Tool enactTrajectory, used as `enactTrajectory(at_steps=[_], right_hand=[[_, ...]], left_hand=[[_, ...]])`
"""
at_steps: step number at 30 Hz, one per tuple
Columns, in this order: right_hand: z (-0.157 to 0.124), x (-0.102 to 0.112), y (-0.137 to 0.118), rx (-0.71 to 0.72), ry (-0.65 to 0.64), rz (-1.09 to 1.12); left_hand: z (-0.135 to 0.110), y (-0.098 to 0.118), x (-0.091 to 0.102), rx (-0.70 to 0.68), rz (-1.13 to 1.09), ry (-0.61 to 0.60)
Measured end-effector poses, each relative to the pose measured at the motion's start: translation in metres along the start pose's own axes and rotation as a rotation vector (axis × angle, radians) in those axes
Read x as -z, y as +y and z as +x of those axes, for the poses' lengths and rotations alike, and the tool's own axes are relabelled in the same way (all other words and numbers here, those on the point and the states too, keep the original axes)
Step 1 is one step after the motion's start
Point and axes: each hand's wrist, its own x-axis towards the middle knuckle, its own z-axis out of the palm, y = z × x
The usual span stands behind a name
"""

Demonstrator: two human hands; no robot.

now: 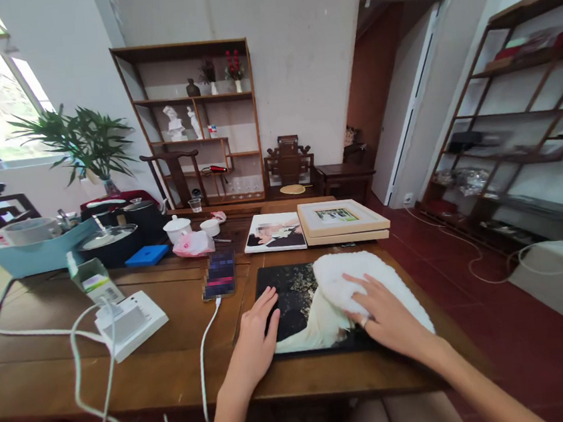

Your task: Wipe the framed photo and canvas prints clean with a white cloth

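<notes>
A dark photo panel [295,297] lies flat near the front edge of the wooden table [177,369]. My left hand [257,341] rests flat on the panel's left edge, fingers stretched out. My right hand [380,311] presses a white fluffy cloth [348,274] onto the panel's right half, fingers spread over the cloth; a ring shows on one finger.
Behind the panel lie another photo print [274,233] and stacked framed pictures [343,221]. A phone [219,274] with a white cable, a white power strip [131,323], a small box [92,279], pots, cups and a blue tray [39,253] fill the left. Shelves stand behind and right.
</notes>
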Motion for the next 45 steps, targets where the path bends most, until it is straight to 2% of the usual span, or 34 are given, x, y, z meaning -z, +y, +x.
enactTrajectory(at_steps=[4,6,8,11,18,21,24,28,32,35,37,40,42,45], right_hand=[[-0.020,0.014,-0.046,0.202,-0.169,0.154],[-0.024,0.019,-0.054,0.280,-0.234,0.224],[-0.022,0.022,-0.052,0.291,-0.256,0.260],[-0.010,0.022,-0.033,0.187,-0.244,0.259],[0.028,0.013,0.041,-0.122,-0.169,0.140],[0.036,0.007,0.056,-0.221,-0.103,0.080],[0.035,0.001,0.045,-0.217,-0.044,0.008],[0.011,-0.001,0.002,-0.065,0.011,-0.082],[-0.031,0.007,-0.042,0.040,-0.044,-0.006],[-0.059,0.008,-0.057,0.116,-0.108,0.035],[-0.069,0.008,-0.057,0.131,-0.138,0.053],[-0.070,0.009,-0.044,-0.012,-0.109,0.075],[-0.061,0.011,-0.031,-0.102,-0.083,0.079],[-0.033,0.016,-0.011,-0.134,-0.064,0.060]], left_hand=[[0.000,0.000,0.000,0.006,0.009,-0.027],[0.001,0.000,0.001,0.006,0.007,-0.040],[0.001,0.001,0.001,0.003,0.007,-0.037],[0.001,0.001,0.002,-0.002,0.006,-0.023],[0.001,0.001,0.003,0.007,-0.003,-0.046],[0.001,0.000,0.002,0.009,0.000,-0.043],[0.001,-0.001,0.001,0.007,0.006,-0.039],[0.001,-0.001,0.001,0.008,0.016,-0.039],[0.001,0.000,0.001,0.007,0.016,-0.042],[0.001,0.000,0.001,0.010,0.012,-0.045],[0.002,0.000,0.000,0.014,0.010,-0.048],[0.003,-0.001,0.000,0.005,0.001,-0.049],[0.003,-0.001,0.000,-0.002,-0.002,-0.045],[0.003,-0.001,0.000,0.000,-0.001,-0.044]])
